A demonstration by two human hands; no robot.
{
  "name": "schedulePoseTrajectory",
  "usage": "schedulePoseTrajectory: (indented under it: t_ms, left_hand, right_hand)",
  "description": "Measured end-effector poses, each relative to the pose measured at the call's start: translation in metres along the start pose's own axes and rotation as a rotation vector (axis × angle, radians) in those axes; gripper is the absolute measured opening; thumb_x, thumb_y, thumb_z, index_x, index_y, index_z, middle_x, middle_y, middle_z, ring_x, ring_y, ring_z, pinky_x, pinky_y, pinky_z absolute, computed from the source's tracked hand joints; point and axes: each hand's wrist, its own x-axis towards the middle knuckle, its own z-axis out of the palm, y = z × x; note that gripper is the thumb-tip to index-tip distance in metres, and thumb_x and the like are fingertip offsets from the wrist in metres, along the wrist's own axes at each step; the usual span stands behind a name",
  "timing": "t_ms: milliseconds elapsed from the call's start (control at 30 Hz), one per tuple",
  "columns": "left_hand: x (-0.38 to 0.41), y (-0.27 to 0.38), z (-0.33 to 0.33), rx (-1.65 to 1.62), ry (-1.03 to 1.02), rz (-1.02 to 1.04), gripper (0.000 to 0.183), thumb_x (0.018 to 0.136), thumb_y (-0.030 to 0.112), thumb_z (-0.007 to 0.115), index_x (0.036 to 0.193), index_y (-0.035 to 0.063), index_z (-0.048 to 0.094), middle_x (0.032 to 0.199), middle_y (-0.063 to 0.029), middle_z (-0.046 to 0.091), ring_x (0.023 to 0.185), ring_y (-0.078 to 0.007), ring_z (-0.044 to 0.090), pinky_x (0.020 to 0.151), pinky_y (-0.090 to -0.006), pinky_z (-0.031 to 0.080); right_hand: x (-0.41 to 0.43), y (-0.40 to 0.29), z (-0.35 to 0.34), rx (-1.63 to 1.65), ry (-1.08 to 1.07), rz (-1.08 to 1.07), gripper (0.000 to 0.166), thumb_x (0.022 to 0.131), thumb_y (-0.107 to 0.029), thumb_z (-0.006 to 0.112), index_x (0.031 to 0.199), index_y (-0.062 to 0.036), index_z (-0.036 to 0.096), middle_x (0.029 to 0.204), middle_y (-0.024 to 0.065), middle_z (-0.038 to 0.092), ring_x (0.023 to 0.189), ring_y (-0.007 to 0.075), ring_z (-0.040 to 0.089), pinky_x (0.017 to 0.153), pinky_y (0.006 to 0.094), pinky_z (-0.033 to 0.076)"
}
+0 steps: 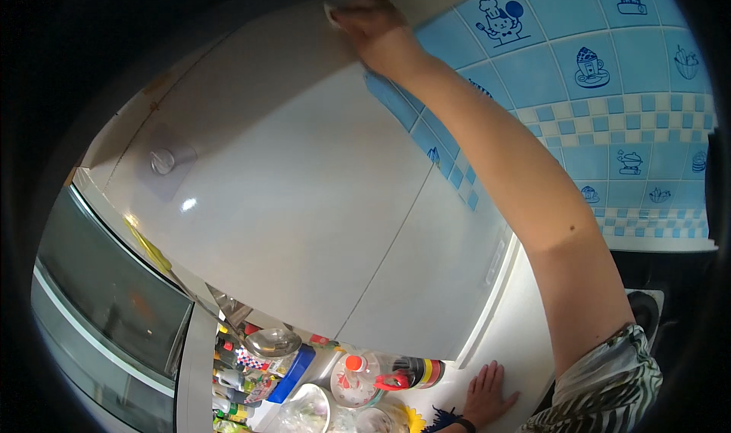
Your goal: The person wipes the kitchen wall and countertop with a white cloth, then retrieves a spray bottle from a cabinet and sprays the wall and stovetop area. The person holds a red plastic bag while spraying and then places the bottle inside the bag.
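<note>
My right hand [377, 30] is raised high against the white tiled wall [297, 204], near its corner with the blue tiles. Its fingers are closed around a small white piece [330, 15], perhaps cloth or sponge; mostly hidden, its exact kind cannot be told. The bare right forearm crosses in front of the blue patterned tiles [582, 62]. Down below, my left hand [488, 396] lies palm down on the white countertop [508, 330], fingers spread and holding nothing. A dark band [465, 424] circles that wrist.
A ladle [273, 343] with a yellow handle hangs along the wall's left edge, near a clear adhesive hook [162, 161]. Below stand a red-capped bottle [355, 364], a white container [311, 407], a blue tray [291, 374] and several condiment bottles. A glass-fronted cabinet [108, 284] is at left.
</note>
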Motion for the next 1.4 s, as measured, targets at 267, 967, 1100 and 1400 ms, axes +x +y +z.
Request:
schedulePoseTrajectory:
  t_ms: [267, 967, 1100, 1400]
  left_hand:
    - [-0.004, 0.004, 0.003, -0.065, -0.04, -0.047, 0.085, 0.087, 0.056, 0.053, 0.146, 0.0012, 0.025, 0.154, -0.0171, 0.022, 0.143, -0.033, 0.018, 0.113, -0.0499, 0.018]
    - [-0.009, 0.015, -0.014, -0.091, 0.054, -0.017, 0.077, 0.088, 0.047, 0.057, 0.144, -0.0002, 0.031, 0.15, -0.0192, 0.03, 0.14, -0.0331, 0.027, 0.111, -0.0488, 0.025]
    - [-0.002, -0.003, 0.003, -0.051, 0.044, 0.028, 0.084, 0.088, 0.059, 0.051, 0.146, 0.0041, 0.027, 0.153, -0.0153, 0.025, 0.142, -0.0317, 0.022, 0.112, -0.0485, 0.022]
    - [-0.008, -0.004, 0.014, -0.085, 0.094, 0.023, 0.085, 0.087, 0.059, 0.052, 0.146, 0.0034, 0.026, 0.153, -0.0159, 0.025, 0.142, -0.0318, 0.023, 0.112, -0.0491, 0.022]
  right_hand:
    - [-0.035, -0.015, -0.003, -0.003, -0.041, 0.001, 0.016, 0.086, -0.004, 0.063, 0.099, -0.0087, 0.072, 0.1, 0.013, 0.068, 0.095, 0.0302, 0.064, 0.082, 0.035, 0.053]
    - [-0.062, -0.005, -0.03, 0.055, -0.145, 0.118, 0.018, 0.089, -0.004, 0.057, 0.099, -0.0049, 0.071, 0.107, 0.0149, 0.065, 0.091, 0.0311, 0.064, 0.084, 0.0352, 0.053]
    - [-0.018, 0.006, -0.02, -0.145, -0.17, 0.278, 0.023, 0.088, -0.006, 0.054, 0.104, -0.0046, 0.07, 0.113, 0.0147, 0.064, 0.104, 0.0306, 0.06, 0.09, 0.0383, 0.05]
    - [-0.031, -0.072, -0.006, 0.023, -0.11, 0.291, 0.026, 0.089, -0.018, 0.055, 0.109, -0.0068, 0.066, 0.121, 0.0132, 0.06, 0.114, 0.031, 0.053, 0.099, 0.0393, 0.044]
